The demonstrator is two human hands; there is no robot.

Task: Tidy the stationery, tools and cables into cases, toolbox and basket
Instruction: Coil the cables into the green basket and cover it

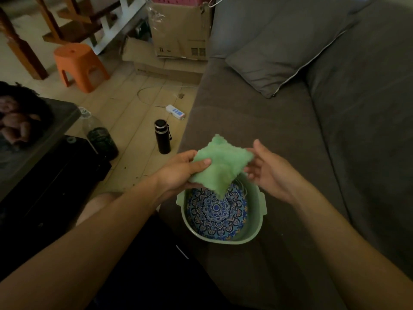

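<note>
Grey sofa point(257, 121) — fluffy pale-green cloth point(220, 166)

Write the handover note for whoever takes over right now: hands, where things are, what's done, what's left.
Left hand grips the green cloth by its left edge, above the green basin.
Right hand is open, fingers at the cloth's right edge; contact unclear.
The basin sits on the grey sofa seat with a patterned blue plate inside.
Done: nothing that this view confirms.
Left: the white power strip and its cable lie on the floor. No cases or toolbox in view.
</note>
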